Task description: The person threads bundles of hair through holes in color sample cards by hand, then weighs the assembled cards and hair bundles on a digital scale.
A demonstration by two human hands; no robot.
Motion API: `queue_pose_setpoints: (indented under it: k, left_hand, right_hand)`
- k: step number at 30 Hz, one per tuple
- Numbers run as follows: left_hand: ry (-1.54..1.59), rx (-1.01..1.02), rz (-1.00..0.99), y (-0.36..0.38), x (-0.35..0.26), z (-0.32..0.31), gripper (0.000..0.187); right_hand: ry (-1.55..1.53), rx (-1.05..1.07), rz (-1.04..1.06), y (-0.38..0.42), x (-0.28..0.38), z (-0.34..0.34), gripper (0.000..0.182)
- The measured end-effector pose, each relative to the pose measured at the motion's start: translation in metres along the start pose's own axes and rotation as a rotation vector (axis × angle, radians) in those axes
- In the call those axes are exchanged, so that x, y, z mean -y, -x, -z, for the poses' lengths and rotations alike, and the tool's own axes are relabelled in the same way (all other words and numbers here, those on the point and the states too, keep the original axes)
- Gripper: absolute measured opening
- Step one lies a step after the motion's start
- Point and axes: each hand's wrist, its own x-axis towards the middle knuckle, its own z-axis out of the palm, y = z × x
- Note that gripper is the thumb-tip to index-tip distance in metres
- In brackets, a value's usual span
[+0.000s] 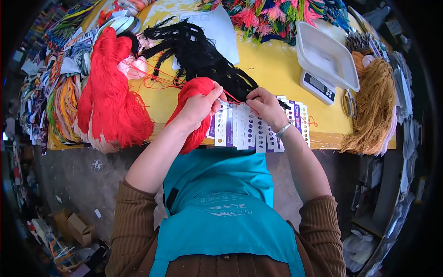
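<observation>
My left hand [201,105] is closed round a hank of bright red thread [188,134] that hangs over the table's front edge. Beside it, my right hand [266,105] pinches the end of a few red strands [234,99], which run between the two hands. Under and between the hands lie white and purple punched cards [251,127]. A bundle of black thread [203,57] stretches just beyond my hands. To the left, a large red thread bundle [110,92] drapes over the edge, with loose red strands leading from it towards my left hand.
A scale [317,87] with a white tray [325,55] stands at the right, near scissors [349,103] and tan thread [376,106]. Multicoloured thread [272,18] lies at the back of the yellow table [272,64]. More hanks [62,97] crowd the left end.
</observation>
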Motion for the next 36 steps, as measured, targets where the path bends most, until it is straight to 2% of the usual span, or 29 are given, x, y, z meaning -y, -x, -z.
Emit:
queue_pose_setpoints:
  k: [5,7,9,12,15,16,17,20,21,23,25,27,28,30,31,34,36]
  left_hand:
    - [0.244,0.029,0.084,0.003,-0.011,0.013,0.008]
    - [0.283,-0.027,0.086,0.008,-0.032,0.035,0.012]
    - [0.197,-0.110,0.053,0.009,-0.049,0.071,0.019]
    - [0.156,-0.180,-0.005,0.008,-0.084,0.122,0.015]
    - [0.274,-0.223,-0.024,-0.005,-0.112,0.178,0.016]
    - [0.309,-0.302,-0.028,-0.008,-0.127,0.185,0.016]
    - [0.273,-0.277,-0.032,-0.016,-0.135,0.209,0.014]
    - [0.222,-0.507,-0.209,-0.038,-0.163,0.251,0.017]
    - [0.146,-0.509,-0.222,-0.044,-0.172,0.266,0.022]
    - [0.124,-0.639,-0.270,-0.043,-0.182,0.258,0.025]
    - [0.138,-0.676,-0.285,-0.022,-0.190,0.235,0.026]
    - [0.246,-0.488,-0.342,0.006,-0.194,0.216,0.029]
    - [0.467,-0.159,-0.212,0.015,-0.194,0.252,0.031]
    - [0.456,-0.210,-0.397,0.055,-0.199,0.235,0.029]
    - [0.525,-0.050,-0.423,0.073,-0.201,0.246,0.025]
    - [0.650,0.141,-0.426,0.142,-0.218,0.252,0.025]
    - [0.698,-0.102,-0.540,0.192,-0.228,0.214,0.021]
  right_hand:
    - [0.005,0.008,0.004,0.002,0.005,-0.002,0.013]
    - [0.002,0.020,0.003,0.002,0.003,0.000,0.013]
    - [0.001,0.021,0.009,0.001,0.001,0.000,0.013]
    - [0.025,0.020,0.019,0.002,0.002,-0.001,0.012]
    - [0.068,0.010,0.012,0.003,0.005,-0.002,0.012]
    - [0.086,0.006,0.009,0.003,0.005,-0.002,0.012]
    - [0.086,0.003,0.006,0.003,0.006,-0.002,0.012]
    - [0.094,-0.015,-0.025,0.003,0.010,-0.002,0.017]
    - [0.092,-0.016,-0.022,0.004,0.010,-0.002,0.017]
    - [0.112,-0.020,-0.001,0.002,0.008,-0.001,0.017]
    - [0.103,-0.021,0.004,0.001,0.004,-0.002,0.017]
    - [0.090,-0.026,-0.001,0.002,0.005,-0.003,0.017]
    - [0.065,-0.020,0.005,0.002,0.004,-0.003,0.016]
    - [0.038,-0.019,-0.020,0.002,0.005,-0.004,0.015]
    - [0.030,-0.020,-0.010,0.000,0.002,-0.004,0.014]
    - [-0.044,0.015,0.023,-0.001,-0.002,-0.004,0.012]
    - [-0.045,0.032,0.067,-0.004,-0.006,-0.003,0.013]
